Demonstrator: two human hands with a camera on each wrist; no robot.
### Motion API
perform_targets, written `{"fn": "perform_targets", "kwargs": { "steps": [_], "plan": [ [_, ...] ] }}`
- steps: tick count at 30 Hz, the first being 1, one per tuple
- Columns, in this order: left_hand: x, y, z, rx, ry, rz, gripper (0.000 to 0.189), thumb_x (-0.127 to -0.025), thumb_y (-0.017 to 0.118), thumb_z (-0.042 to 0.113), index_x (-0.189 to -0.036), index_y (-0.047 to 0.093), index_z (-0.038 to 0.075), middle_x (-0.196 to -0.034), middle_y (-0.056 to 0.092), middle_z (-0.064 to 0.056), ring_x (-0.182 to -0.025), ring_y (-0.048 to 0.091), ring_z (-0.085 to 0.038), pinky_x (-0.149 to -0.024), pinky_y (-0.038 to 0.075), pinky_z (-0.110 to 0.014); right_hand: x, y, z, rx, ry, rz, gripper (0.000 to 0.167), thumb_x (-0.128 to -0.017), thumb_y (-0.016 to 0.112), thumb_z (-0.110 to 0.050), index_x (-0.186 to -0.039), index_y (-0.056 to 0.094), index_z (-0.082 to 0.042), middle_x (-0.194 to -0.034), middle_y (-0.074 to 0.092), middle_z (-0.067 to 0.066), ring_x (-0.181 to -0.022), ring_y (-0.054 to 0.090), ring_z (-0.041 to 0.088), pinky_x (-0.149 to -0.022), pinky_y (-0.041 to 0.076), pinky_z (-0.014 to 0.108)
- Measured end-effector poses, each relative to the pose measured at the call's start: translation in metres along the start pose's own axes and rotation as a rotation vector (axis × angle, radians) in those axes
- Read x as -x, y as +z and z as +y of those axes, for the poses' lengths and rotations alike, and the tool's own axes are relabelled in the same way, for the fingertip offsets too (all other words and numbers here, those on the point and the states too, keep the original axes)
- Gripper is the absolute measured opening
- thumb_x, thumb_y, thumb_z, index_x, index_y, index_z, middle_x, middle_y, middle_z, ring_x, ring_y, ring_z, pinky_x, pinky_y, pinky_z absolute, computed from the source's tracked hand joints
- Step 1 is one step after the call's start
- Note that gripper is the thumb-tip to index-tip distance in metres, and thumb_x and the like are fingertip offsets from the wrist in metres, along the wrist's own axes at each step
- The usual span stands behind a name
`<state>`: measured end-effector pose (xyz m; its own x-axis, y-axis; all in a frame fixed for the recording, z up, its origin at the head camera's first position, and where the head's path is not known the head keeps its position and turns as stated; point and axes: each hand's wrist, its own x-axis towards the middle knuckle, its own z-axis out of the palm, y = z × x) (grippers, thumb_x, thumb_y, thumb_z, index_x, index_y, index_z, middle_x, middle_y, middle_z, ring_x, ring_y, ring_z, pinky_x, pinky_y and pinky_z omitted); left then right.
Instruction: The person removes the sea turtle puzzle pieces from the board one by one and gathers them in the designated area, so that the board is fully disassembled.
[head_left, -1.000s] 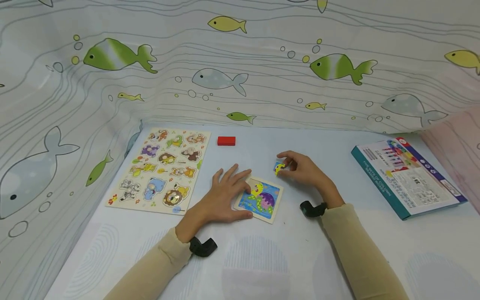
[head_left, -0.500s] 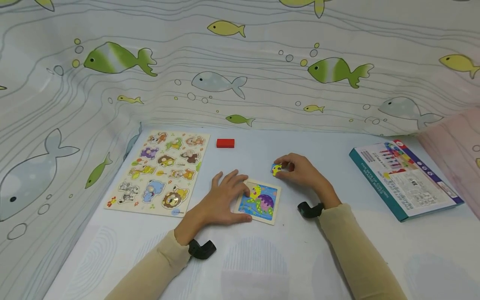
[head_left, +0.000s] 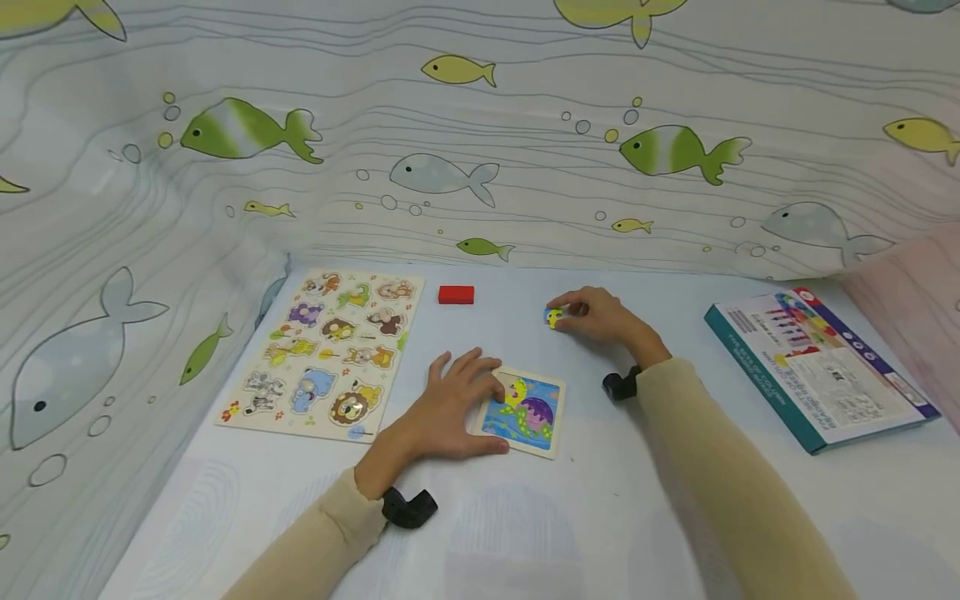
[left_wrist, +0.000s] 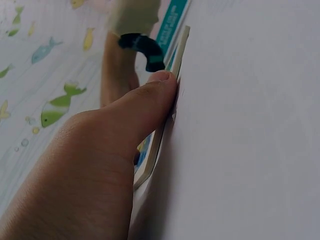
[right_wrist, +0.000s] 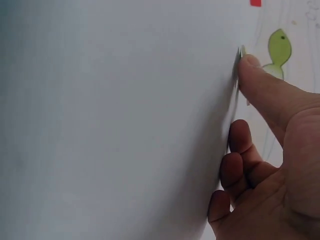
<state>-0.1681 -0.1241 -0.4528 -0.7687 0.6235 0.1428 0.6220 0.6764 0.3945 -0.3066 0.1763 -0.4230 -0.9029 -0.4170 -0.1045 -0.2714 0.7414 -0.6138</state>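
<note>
My left hand (head_left: 450,408) spreads over the left side of a small square wooden jigsaw puzzle (head_left: 542,407), which shows a yellow and purple dinosaur on blue. Its thumb presses the puzzle's near edge and a bent finger lies on the upper left, hiding that part. In the left wrist view the thumb overlaps the pale wooden frame (left_wrist: 151,162). Farther back, my right hand (head_left: 603,318) pinches a small puzzle piece (head_left: 552,317), blue and yellow, between thumb and fingers, close over the table. Only a sliver of it shows past the thumb (right_wrist: 257,67) in the right wrist view.
Left of the hands lies an animal puzzle board (head_left: 322,354) with several animal shapes. A red block (head_left: 456,295) rests toward the back. At the right lies a flat teal and white box (head_left: 817,367). A fish-print cloth (head_left: 540,192) rises behind the table.
My right hand has moved the pinched piece away from the puzzle toward the back of the table. My left hand stays on the puzzle. The head view has tilted slightly.
</note>
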Motion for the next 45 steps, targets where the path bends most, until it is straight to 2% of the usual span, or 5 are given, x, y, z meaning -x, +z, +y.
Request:
{"fn": "perform_targets", "kwargs": {
  "steps": [12,25,35,40,45],
  "plan": [
    [-0.001,0.002,-0.002,-0.012,-0.005,0.002,0.057,-0.077,0.071,0.072,-0.115,0.059,0.031,-0.16,0.04,-0.001,-0.157,0.022,-0.033,-0.12,0.008,-0.068,-0.008,-0.009,0.015,0.019,0.054,0.033,0.04,-0.098,0.069,-0.025,-0.137,0.066,-0.018,-0.126,0.061,0.019,-0.11,0.052,0.032,-0.093,0.045,0.046],
    [-0.001,0.002,-0.001,-0.004,-0.013,0.007,0.058,-0.076,0.072,0.072,-0.115,0.058,0.031,-0.16,0.04,-0.002,-0.157,0.022,-0.033,-0.12,0.008,-0.068,-0.016,-0.005,0.009,0.087,0.057,0.032,0.042,-0.097,0.068,-0.031,-0.137,0.065,-0.019,-0.126,0.061,0.02,-0.115,0.051,0.035,-0.1,0.034,0.06],
    [0.0,0.002,-0.001,-0.016,-0.005,0.001,0.055,-0.078,0.07,0.07,-0.116,0.058,0.031,-0.16,0.041,-0.002,-0.157,0.022,-0.032,-0.12,0.009,-0.068,-0.023,-0.001,0.004,0.078,0.079,0.039,0.043,-0.097,0.068,-0.03,-0.139,0.063,-0.02,-0.127,0.061,0.02,-0.117,0.049,0.035,-0.106,0.029,0.063],
    [0.0,0.001,-0.001,-0.02,0.003,-0.009,0.052,-0.081,0.068,0.066,-0.118,0.058,0.031,-0.16,0.04,-0.002,-0.157,0.022,-0.033,-0.12,0.009,-0.068,-0.022,0.0,0.006,0.046,0.084,0.042,0.043,-0.097,0.068,-0.03,-0.138,0.064,-0.019,-0.127,0.06,0.019,-0.116,0.05,0.034,-0.105,0.03,0.061],
    [0.0,0.0,-0.001,-0.012,-0.014,-0.006,0.053,-0.081,0.069,0.068,-0.119,0.059,0.032,-0.161,0.039,-0.002,-0.157,0.022,-0.032,-0.12,0.008,-0.067,-0.017,-0.001,0.006,-0.058,0.102,0.067,0.042,-0.097,0.068,-0.03,-0.137,0.065,-0.018,-0.125,0.06,0.016,-0.108,0.052,0.031,-0.095,0.04,0.047]
  ]
}}
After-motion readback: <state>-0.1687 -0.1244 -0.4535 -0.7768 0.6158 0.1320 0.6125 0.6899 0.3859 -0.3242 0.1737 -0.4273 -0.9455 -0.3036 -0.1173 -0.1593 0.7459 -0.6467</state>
